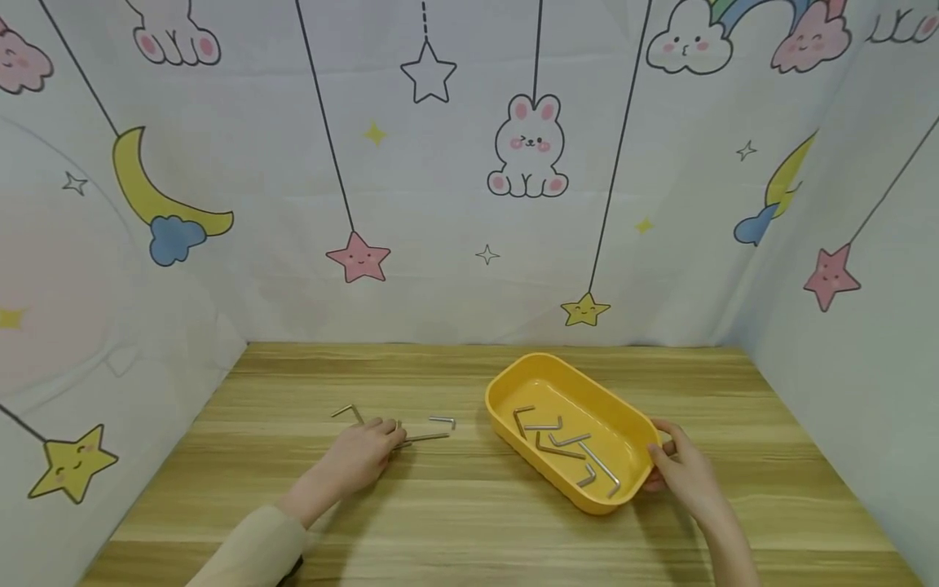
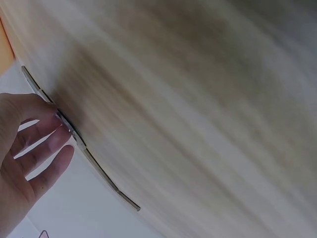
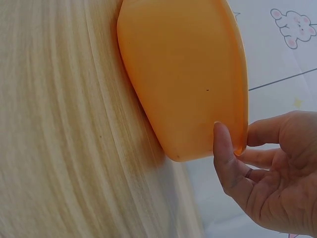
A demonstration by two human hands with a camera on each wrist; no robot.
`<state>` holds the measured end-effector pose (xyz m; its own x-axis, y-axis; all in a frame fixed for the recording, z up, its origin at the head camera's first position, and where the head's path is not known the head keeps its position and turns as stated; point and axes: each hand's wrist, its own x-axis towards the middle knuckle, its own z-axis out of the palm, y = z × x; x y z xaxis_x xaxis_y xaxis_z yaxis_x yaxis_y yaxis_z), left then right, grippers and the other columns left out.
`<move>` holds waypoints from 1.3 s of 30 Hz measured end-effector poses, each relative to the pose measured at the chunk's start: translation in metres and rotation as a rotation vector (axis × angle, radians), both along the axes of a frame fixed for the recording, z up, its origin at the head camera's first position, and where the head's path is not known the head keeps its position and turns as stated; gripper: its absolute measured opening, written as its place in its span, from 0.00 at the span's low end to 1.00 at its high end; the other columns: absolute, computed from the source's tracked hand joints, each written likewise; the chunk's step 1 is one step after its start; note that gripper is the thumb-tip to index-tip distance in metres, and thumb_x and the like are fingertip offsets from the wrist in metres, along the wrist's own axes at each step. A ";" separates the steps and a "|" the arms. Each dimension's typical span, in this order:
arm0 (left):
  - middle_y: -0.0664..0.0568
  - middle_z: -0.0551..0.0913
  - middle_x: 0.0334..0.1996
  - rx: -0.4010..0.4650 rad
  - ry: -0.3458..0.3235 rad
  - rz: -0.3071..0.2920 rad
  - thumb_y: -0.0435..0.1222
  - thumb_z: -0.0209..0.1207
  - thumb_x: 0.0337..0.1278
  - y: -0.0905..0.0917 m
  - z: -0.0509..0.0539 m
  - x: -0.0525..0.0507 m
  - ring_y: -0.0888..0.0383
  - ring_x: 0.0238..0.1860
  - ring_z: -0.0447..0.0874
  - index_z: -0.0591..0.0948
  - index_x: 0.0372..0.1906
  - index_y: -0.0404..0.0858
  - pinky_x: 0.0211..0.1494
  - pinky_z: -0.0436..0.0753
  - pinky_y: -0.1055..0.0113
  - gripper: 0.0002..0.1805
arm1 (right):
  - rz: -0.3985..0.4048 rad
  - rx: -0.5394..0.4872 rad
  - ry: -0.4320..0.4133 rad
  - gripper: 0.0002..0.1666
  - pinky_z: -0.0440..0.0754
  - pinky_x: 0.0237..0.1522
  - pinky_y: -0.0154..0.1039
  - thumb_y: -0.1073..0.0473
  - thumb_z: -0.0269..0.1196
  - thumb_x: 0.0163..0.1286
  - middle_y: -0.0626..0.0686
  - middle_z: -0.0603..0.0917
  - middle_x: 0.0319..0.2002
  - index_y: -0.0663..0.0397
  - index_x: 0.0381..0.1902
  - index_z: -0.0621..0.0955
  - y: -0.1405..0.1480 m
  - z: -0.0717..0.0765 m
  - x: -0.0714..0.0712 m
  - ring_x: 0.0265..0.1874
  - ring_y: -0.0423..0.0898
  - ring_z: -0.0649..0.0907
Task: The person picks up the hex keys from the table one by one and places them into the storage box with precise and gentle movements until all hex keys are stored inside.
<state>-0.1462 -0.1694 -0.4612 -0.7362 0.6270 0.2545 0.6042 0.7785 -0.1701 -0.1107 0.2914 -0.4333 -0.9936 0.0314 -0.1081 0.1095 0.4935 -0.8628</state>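
soft even light in the head view, tiny glint inside the tray (image 1: 579,412), left wrist view kinda dim, table (image 2: 188,124) pretty blurry, fuzzy shadow by the left hand (image 2: 15,181)

The tray (image 1: 610,430) looks smooth, glossy plastic, the hex keys (image 1: 600,465) shiny metal, the tabletop (image 1: 455,522) wood-grained, the backdrop (image 1: 440,187) matt cloth.

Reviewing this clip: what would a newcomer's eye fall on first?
Probably the bright yellow tray, right of centre on the wooden table, with metal L-shaped keys inside and the person's right grip on its right end. Next, the left grip at loose keys left of the tray. Behind, the white backdrop with cartoon stars and a rabbit stands out.
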 end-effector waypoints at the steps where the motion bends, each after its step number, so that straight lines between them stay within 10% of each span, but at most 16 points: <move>1: 0.50 0.84 0.41 0.000 0.001 0.000 0.29 0.67 0.47 0.000 0.000 0.000 0.54 0.38 0.82 0.80 0.42 0.41 0.39 0.83 0.64 0.15 | -0.001 -0.001 0.001 0.30 0.87 0.33 0.38 0.65 0.49 0.74 0.61 0.74 0.39 0.64 0.71 0.57 0.000 0.000 0.000 0.27 0.42 0.82; 39: 0.55 0.74 0.23 0.017 0.082 0.027 0.28 0.65 0.39 0.008 0.001 0.006 0.59 0.23 0.71 0.78 0.33 0.41 0.21 0.67 0.72 0.12 | -0.006 -0.007 0.000 0.29 0.86 0.32 0.37 0.65 0.49 0.74 0.61 0.74 0.38 0.64 0.70 0.58 -0.001 0.001 0.001 0.26 0.41 0.82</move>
